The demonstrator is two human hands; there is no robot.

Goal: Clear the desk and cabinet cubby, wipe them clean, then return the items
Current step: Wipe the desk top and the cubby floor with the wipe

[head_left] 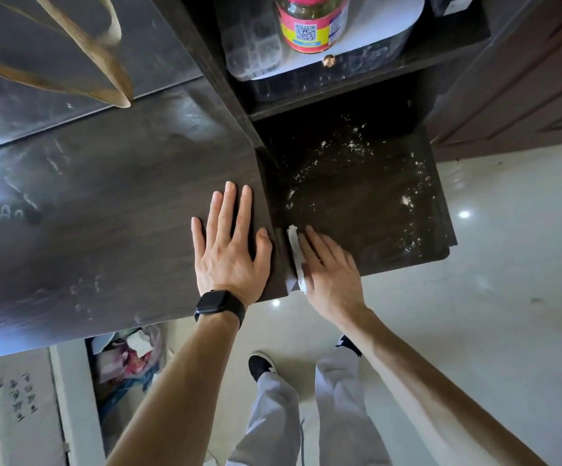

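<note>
The dark wooden desk top (111, 210) fills the left and middle of the view. My left hand (229, 250), a black watch on its wrist, lies flat on it with the fingers spread, close to its right edge. Right of that edge is the lower cabinet cubby (367, 203), its dark floor strewn with white crumbs and powder. My right hand (330, 267) presses a white tissue (295, 253) against the cubby's front left corner. On the shelf above stand a jar with a pink and yellow label (310, 21) and a dusty dark box (256, 38).
A tan bag strap (98, 62) hangs over the desk's far left. Under the desk's near edge is a bin of rubbish with a crumpled tissue (132, 358). A white board (17, 405) lies on the floor at the left. My legs and shoes (263, 364) stand on pale tiles.
</note>
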